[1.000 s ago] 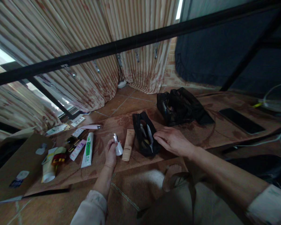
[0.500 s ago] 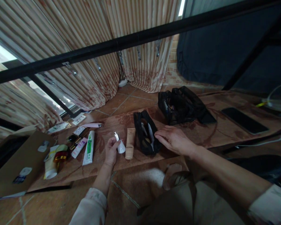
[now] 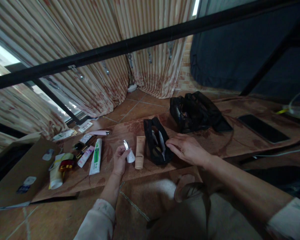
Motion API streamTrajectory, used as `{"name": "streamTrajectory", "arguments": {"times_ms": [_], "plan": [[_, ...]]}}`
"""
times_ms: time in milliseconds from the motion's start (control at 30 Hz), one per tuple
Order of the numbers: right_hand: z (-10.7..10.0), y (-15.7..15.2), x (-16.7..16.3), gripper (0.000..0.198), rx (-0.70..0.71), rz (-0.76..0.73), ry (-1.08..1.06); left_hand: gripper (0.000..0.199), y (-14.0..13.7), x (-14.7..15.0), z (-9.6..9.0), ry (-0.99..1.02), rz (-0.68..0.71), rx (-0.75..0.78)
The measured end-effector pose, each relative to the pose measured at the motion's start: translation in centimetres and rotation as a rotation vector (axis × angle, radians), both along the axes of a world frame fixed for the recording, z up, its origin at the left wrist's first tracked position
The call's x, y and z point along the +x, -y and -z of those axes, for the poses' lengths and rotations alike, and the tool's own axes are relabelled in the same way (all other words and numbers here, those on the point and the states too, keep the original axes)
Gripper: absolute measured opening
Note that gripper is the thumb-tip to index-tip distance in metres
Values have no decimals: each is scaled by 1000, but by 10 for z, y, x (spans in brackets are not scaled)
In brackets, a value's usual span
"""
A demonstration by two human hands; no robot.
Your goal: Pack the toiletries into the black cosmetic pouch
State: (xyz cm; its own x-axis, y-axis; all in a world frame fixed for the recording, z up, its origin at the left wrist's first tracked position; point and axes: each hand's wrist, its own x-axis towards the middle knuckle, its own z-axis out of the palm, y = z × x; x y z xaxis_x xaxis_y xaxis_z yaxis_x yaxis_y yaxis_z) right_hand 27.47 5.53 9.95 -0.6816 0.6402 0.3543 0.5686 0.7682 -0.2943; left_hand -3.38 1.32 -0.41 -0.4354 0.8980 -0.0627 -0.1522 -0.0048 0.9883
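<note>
My left hand [image 3: 120, 160] is closed around a small white bottle with a silver top [image 3: 130, 155], held upright but slightly tilted. Just right of that bottle lies a tan tube [image 3: 140, 151] on the brown patterned cloth [image 3: 122, 130]. Beside the tube stands a small black pouch [image 3: 155, 156], unzipped, with a pale lining and some items inside that I cannot make out. My right hand [image 3: 183, 146] pinches the right edge of this pouch between thumb and fingers. Left of my left hand lies a white and green tube [image 3: 96, 156].
Farther left are a pink-and-white tube [image 3: 85, 156], a red jar [image 3: 67, 164], a cream tube [image 3: 55, 178] and a cardboard box [image 3: 27, 173]. A larger black bag [image 3: 190, 113] sits behind the pouch; a phone [image 3: 263, 128] lies to the right. A black rail [image 3: 140, 44] crosses behind.
The whole view has shifted very slightly. Both hands keep their places, the left with the white bottle and the right at the pouch's edge.
</note>
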Motion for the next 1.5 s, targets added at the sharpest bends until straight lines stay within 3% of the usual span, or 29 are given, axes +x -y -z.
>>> {"name": "streamTrajectory", "arguments": {"times_ms": [1500], "plan": [[-1, 0, 0, 33, -13, -4, 8, 36, -1, -1, 1, -21, -3, -17]]}}
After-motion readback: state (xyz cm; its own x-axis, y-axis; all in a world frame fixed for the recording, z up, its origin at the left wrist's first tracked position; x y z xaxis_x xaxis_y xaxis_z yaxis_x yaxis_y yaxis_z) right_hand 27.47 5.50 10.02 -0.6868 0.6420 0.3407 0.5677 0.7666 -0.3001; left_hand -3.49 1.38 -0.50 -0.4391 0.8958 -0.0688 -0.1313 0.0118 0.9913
